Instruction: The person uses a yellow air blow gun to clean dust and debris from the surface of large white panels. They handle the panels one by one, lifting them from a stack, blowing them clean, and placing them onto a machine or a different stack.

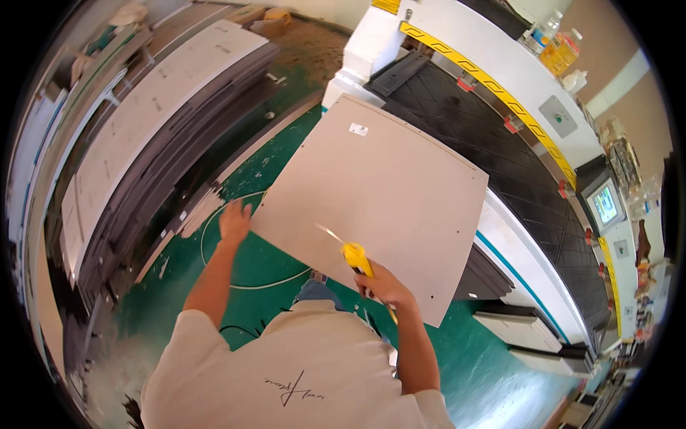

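In front of me lies a large pale beige panel (386, 193), set at an angle, with small dark holes and a white label (359, 129) near its far edge. My right hand (382, 283) is closed around the grip of a yellow air blow gun (355, 257), over the panel's near part. Its thin nozzle (329, 232) points forward and left, and a hose trails below the hand. Beside the panel's left corner is my left hand (234, 220), empty, fingers apart; whether a fingertip touches the edge I cannot tell.
Long stacks of boards (157, 129) stand at left. A pale hose (268, 286) loops over the green floor (250, 314). At right runs a white machine with a yellow-marked beam (493, 86), dark bed (457, 100) and screen (604, 204). More panels (518, 329) lie at lower right.
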`<state>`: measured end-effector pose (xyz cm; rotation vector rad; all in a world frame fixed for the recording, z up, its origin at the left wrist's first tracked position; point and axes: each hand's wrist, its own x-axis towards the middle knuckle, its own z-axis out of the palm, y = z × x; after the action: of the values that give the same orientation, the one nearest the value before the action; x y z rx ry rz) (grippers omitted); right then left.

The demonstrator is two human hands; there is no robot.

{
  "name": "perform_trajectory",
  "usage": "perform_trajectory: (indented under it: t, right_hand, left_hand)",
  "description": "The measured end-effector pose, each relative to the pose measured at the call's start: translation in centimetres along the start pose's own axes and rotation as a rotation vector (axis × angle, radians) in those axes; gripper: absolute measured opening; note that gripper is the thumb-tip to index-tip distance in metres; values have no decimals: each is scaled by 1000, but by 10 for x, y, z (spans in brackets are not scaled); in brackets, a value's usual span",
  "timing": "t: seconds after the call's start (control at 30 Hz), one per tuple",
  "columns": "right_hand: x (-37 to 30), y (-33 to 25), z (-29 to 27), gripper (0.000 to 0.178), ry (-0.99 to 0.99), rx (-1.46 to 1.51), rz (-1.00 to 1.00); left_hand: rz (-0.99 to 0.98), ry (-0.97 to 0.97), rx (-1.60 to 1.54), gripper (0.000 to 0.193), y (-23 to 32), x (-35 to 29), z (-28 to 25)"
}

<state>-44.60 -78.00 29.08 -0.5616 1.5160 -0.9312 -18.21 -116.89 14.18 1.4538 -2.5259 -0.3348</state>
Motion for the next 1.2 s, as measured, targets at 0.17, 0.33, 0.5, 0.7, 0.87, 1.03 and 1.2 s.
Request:
perform_trajectory:
  t: [0.17,0.33,0.5,0.7,0.87,1.03,1.2]
  right_hand:
    - [115,-42,-6,17,578,516,-103]
    - [153,-74,-24,16,757,523,-73]
    - [105,-92,-77,54,182,-387,-612]
    - [-37,-143,-379,26,1165,-578,-468]
    - [-159,-201,-579,34,1909,-1145,-429]
    - [-172,-230,-657,51,1829,-1373,-91]
    - [-167,-231,-723,34,1703,-1690,121]
  left_hand:
    - [188,80,-240,48,47,13,-38]
    - [242,-757,-832,47,216,-33,-67]
    - [-92,-870,-1585,31,278,-7,-50]
    - [-419,-468,-1099,26,178,69,-77]
    - [-108,-173,-194,36,77,58,-17]
    - [-248,-223,55,36,108,16,-16]
    - [-122,-232,67,42,119,3,-3]
